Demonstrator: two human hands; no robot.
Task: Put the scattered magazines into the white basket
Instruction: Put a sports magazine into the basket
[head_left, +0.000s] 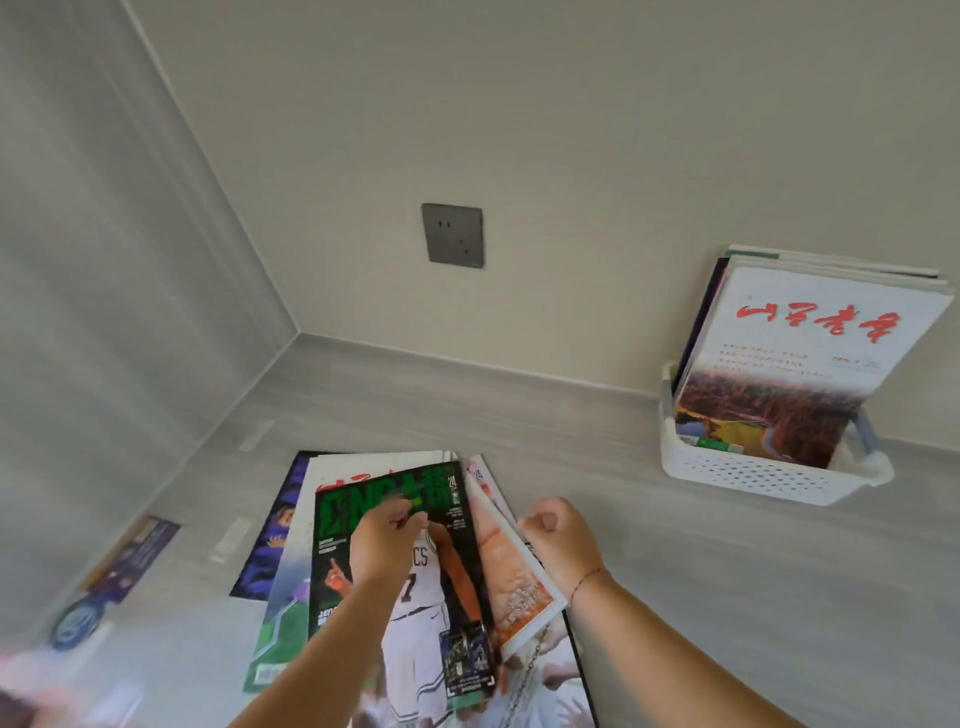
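Observation:
Several magazines lie in a loose overlapping pile on the grey surface in front of me. On top is a green basketball magazine (431, 597). My left hand (387, 540) rests on its cover, fingers bent. My right hand (563, 535) grips the right edge of an orange-and-white magazine (511, 577), which is tilted up off the pile. The white perforated basket (753, 475) stands at the right against the wall, with several magazines upright in it; the front one (810, 358) has a white cover with red characters.
A grey wall socket (453, 235) sits on the back wall above the pile. The side wall at the left reflects the magazines. A purple magazine (272, 540) pokes out at the pile's left. Bare grey surface (597, 452) lies between pile and basket.

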